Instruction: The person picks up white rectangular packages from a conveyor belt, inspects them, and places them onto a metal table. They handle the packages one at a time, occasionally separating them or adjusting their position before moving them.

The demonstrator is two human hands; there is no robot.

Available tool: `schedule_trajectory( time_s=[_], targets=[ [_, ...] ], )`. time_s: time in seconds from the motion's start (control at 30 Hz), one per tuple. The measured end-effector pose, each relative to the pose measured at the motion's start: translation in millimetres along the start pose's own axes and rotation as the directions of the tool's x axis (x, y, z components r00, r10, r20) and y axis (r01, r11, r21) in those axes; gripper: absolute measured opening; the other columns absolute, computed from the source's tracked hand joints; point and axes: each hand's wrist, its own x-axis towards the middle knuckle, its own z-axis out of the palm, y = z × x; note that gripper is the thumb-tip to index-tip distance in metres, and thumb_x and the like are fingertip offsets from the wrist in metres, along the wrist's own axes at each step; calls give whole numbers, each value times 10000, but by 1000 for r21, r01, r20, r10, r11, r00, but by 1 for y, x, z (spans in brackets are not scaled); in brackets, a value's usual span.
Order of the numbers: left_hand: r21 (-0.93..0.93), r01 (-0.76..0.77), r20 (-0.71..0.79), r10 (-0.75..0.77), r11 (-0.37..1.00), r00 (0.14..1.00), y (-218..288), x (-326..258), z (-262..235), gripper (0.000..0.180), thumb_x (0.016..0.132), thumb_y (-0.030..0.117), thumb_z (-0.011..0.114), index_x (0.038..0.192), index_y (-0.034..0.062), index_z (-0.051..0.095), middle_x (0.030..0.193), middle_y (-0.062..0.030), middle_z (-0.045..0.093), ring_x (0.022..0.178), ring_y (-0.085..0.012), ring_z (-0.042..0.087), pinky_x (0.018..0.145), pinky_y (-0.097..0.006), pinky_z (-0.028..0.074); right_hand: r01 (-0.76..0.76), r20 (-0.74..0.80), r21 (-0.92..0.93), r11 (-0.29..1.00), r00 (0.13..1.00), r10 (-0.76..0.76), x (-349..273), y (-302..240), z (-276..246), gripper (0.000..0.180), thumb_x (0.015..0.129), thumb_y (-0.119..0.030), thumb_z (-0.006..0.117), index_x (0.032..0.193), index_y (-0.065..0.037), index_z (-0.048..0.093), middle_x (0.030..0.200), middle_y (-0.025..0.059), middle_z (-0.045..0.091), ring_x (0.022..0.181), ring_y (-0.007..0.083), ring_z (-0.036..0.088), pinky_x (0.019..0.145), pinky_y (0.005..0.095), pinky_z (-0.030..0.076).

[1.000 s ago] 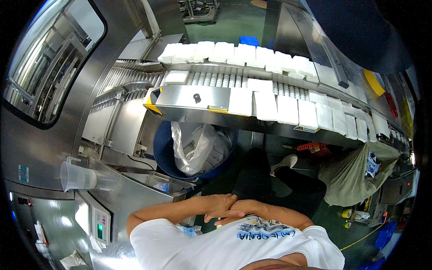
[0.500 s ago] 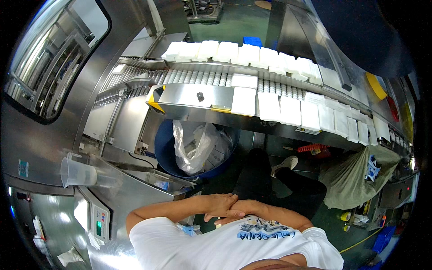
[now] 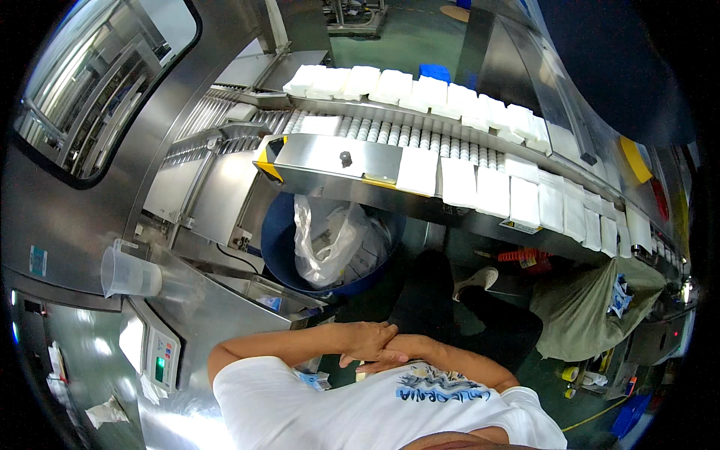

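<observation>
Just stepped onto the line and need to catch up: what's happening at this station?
Nothing is being handled right now. The person stands with the left hand and right hand clasped together against the white shirt, holding nothing. In front of them, flat white packs lie in rows on the roller conveyor. Below it sits a blue bin lined with a plastic bag, and a clear measuring jug stands on the steel ledge at the left.

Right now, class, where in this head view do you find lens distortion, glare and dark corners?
Head view: the roller conveyor bows with fisheye distortion; glare whitens the steel counter at lower left; the rim is black; both clasped hands look sharp.
</observation>
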Motion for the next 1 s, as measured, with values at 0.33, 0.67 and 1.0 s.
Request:
schedule_trajectory(
  time_s=[0.33, 0.67, 1.0],
  targets=[
    [11, -3, 20, 3, 1000, 1000, -3, 3, 1, 1073, 924, 864, 433, 1305, -135, 526, 1258, -346, 610, 1183, -481, 636, 972, -489, 554, 14, -7, -2, 1000, 1000, -14, 0, 1, 1, 624, 1002, -578, 635, 1456, -152, 595, 1464, 163, 597, 1335, 348, 539, 1157, 407, 422],
    [33, -6, 29, 5, 999, 1000, -2, 3, 0, 1128, 921, 886, 387, 1367, -145, 484, 1289, -358, 595, 1202, -479, 631, 984, -477, 553, 45, -23, -5, 999, 999, -45, 5, 3, 2, 597, 1008, -556, 638, 1446, -152, 601, 1448, 159, 608, 1316, 342, 552, 1147, 404, 430],
    [29, 10, 38, -11, 1000, 999, 1, 2, -2, 1115, 923, 891, 364, 1357, -128, 492, 1275, -354, 603, 1195, -479, 633, 986, -473, 554, 80, -22, -13, 997, 997, -80, 8, 4, 2, 570, 1013, -533, 642, 1436, -152, 607, 1432, 156, 619, 1297, 336, 564, 1137, 401, 437]
  ],
)
